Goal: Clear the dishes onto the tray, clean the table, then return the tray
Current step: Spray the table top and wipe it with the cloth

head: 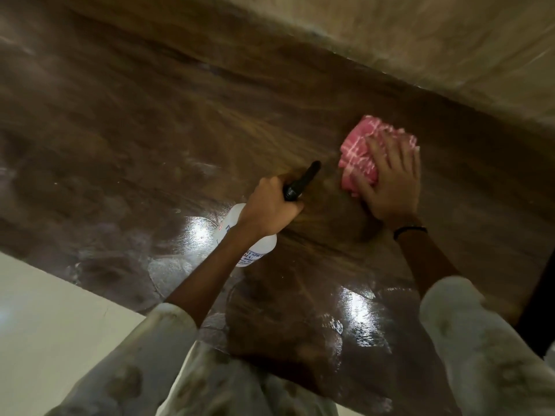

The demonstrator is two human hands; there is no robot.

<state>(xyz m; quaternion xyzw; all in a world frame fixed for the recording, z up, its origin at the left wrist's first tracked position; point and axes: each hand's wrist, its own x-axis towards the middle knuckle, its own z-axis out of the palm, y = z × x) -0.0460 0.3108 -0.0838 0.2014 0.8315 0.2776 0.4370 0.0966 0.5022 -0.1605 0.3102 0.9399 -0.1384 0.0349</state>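
Wiping: glossy dark brown wooden table (186, 121), wet sheen and light glare near the front edge
Right hand (390, 181): flat and open, fingers spread, palm pressed on a folded pink cloth with white grid lines (363, 157); black band (410, 231) at the wrist
Left hand (270, 207): fist closed round the neck of a white plastic spray bottle with black nozzle (244, 235), nozzle aimed toward the cloth, bottle body angled back under the forearm
Arms: both reaching forward from pale patterned sleeves (486, 340), left crossing inward
Cloth position: on the tabletop near the far edge, beside a beige wall (450, 40)
Blur: heavy across the scene
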